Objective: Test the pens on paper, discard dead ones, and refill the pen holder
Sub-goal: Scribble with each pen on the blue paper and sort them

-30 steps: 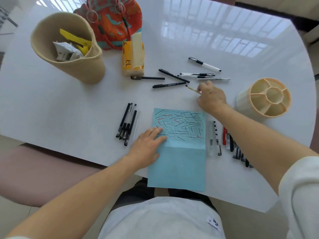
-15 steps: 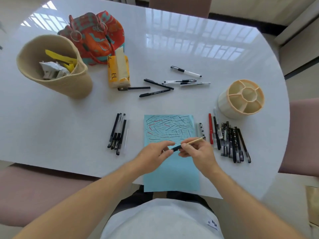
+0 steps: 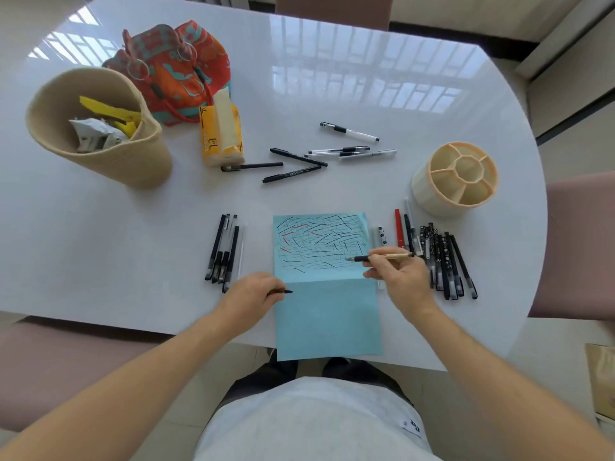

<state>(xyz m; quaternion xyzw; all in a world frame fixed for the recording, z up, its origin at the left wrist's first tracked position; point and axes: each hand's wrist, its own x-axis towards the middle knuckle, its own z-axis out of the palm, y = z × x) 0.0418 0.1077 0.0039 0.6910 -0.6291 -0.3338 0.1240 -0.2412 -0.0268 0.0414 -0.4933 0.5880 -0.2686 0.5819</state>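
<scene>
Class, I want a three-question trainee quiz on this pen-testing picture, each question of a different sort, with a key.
1. True or false: the pen holder already contains pens.
2. Which hand holds the gold pen to the blue paper? A left, B right.
3. Fill in: the left hand pinches a black pen ____.

Key: 1 false, its compartments look empty; 2 B, the right hand; 3 cap.

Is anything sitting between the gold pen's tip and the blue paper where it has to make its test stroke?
Nothing visible. The right hand holds the gold pen with its tip over the scribbled upper half of the blue paper. The left hand, holding a small black cap, is at the paper's left edge.
</scene>
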